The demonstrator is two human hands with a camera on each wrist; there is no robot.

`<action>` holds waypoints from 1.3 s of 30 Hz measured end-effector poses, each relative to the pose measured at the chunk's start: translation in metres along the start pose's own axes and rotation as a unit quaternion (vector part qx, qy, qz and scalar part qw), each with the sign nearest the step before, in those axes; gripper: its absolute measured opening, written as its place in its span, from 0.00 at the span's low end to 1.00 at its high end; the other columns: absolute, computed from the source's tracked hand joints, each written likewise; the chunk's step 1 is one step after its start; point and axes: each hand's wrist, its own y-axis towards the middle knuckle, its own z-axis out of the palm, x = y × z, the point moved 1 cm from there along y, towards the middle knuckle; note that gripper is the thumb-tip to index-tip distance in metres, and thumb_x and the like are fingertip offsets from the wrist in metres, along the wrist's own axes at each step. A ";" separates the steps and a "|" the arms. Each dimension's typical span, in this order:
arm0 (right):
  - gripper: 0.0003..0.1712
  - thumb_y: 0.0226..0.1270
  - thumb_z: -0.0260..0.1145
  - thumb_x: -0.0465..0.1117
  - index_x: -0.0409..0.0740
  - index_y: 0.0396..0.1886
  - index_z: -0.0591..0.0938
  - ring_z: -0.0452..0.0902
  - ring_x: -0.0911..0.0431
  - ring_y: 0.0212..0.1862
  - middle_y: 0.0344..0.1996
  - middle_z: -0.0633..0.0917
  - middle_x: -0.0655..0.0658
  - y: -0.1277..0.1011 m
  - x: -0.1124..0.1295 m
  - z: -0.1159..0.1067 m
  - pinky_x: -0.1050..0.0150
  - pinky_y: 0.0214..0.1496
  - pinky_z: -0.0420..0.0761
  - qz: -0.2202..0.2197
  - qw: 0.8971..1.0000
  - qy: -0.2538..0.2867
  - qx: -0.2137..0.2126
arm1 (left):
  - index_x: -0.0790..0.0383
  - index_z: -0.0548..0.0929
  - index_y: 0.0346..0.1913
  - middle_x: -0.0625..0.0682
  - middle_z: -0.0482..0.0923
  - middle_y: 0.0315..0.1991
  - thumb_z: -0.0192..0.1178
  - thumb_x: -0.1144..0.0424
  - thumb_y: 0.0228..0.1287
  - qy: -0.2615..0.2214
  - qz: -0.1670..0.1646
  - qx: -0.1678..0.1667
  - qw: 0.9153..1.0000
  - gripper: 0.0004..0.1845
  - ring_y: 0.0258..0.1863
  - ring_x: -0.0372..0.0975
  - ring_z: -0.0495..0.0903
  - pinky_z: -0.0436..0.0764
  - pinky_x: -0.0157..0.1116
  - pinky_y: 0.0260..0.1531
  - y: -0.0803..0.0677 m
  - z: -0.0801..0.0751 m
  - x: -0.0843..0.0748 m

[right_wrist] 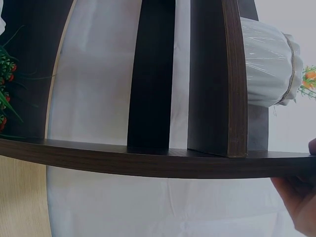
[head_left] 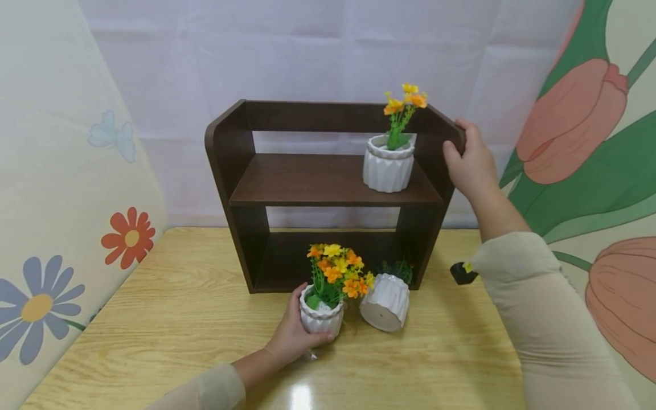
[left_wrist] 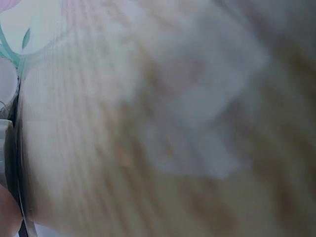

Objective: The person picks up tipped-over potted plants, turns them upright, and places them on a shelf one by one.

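In the head view, my left hand (head_left: 294,336) grips a white fluted flowerpot (head_left: 322,319) with orange and yellow artificial flowers, in front of a dark brown two-tier shelf (head_left: 333,196). My right hand (head_left: 474,162) holds the upper edge of the shelf's right side panel, with thumb and fingers on either side of it. A second white flowerpot (head_left: 388,168) with flowers stands upright at the right of the upper tier. A third flowerpot (head_left: 385,304) lies tipped on the table, base toward me. The left wrist view is mostly blurred.
A wooden table (head_left: 169,319) bears the shelf. Right of the shelf, a small black object (head_left: 463,273) with a yellow spot lies beside my right sleeve (head_left: 533,285). A white cloth (head_left: 318,51) hangs behind, and flower-painted panels (head_left: 66,171) flank the table.
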 end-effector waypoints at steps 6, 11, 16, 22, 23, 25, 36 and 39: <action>0.34 0.75 0.45 0.55 0.55 0.78 0.54 0.69 0.36 0.64 0.68 0.70 0.31 -0.001 0.000 0.001 0.39 0.64 0.68 0.004 1.000 0.000 0.006 | 0.58 0.50 0.75 0.63 0.64 0.68 0.81 0.62 0.36 0.006 -0.007 -0.003 1.000 0.63 0.66 0.58 0.67 0.62 0.60 0.67 -0.002 0.000 0.001; 0.34 0.75 0.45 0.55 0.56 0.78 0.53 0.69 0.36 0.63 0.68 0.70 0.31 -0.001 0.001 0.001 0.39 0.63 0.68 0.007 1.000 0.001 0.009 | 0.60 0.50 0.75 0.63 0.64 0.68 0.81 0.62 0.36 0.004 -0.011 -0.005 1.000 0.63 0.66 0.58 0.66 0.62 0.59 0.67 -0.002 -0.001 0.001; 0.34 0.75 0.45 0.55 0.55 0.78 0.53 0.69 0.36 0.63 0.67 0.70 0.30 -0.002 0.001 0.000 0.39 0.63 0.68 0.005 1.000 0.000 0.010 | 0.61 0.52 0.73 0.64 0.64 0.68 0.81 0.63 0.35 0.006 -0.012 -0.005 1.000 0.62 0.66 0.58 0.66 0.62 0.60 0.67 -0.003 0.001 0.001; 0.34 0.75 0.45 0.55 0.55 0.78 0.54 0.69 0.35 0.63 0.67 0.70 0.30 -0.001 0.000 0.000 0.39 0.63 0.69 0.004 1.000 0.001 0.010 | 0.59 0.52 0.73 0.64 0.63 0.68 0.82 0.64 0.35 -0.001 -0.009 -0.008 1.000 0.62 0.67 0.60 0.65 0.60 0.61 0.68 -0.005 0.004 0.004; 0.34 0.75 0.45 0.55 0.55 0.78 0.53 0.69 0.35 0.63 0.67 0.70 0.30 -0.001 0.000 0.000 0.39 0.63 0.69 0.005 1.000 0.001 0.009 | 0.58 0.52 0.73 0.64 0.63 0.69 0.82 0.64 0.35 -0.003 -0.009 -0.008 1.000 0.62 0.67 0.59 0.65 0.60 0.61 0.68 -0.005 0.004 0.005; 0.34 0.75 0.45 0.55 0.55 0.78 0.53 0.69 0.35 0.63 0.67 0.70 0.30 -0.001 0.001 -0.001 0.39 0.63 0.69 0.004 1.000 0.000 0.008 | 0.58 0.52 0.73 0.64 0.63 0.69 0.82 0.64 0.35 -0.007 -0.007 -0.010 1.000 0.62 0.68 0.60 0.64 0.59 0.61 0.68 -0.005 0.005 0.006; 0.35 0.75 0.45 0.56 0.56 0.78 0.53 0.68 0.36 0.64 0.68 0.69 0.31 0.000 0.001 -0.001 0.39 0.64 0.68 0.009 1.000 -0.004 0.011 | 0.61 0.53 0.73 0.64 0.64 0.69 0.82 0.64 0.33 -0.005 -0.002 -0.022 1.000 0.63 0.68 0.59 0.64 0.60 0.59 0.69 -0.005 0.006 0.008; 0.35 0.75 0.45 0.56 0.56 0.78 0.53 0.69 0.36 0.64 0.69 0.69 0.31 0.000 0.000 -0.001 0.39 0.64 0.68 0.009 1.000 -0.002 0.010 | 0.61 0.53 0.73 0.64 0.64 0.69 0.82 0.64 0.33 -0.006 -0.003 -0.022 1.000 0.62 0.68 0.59 0.64 0.59 0.59 0.69 -0.005 0.006 0.008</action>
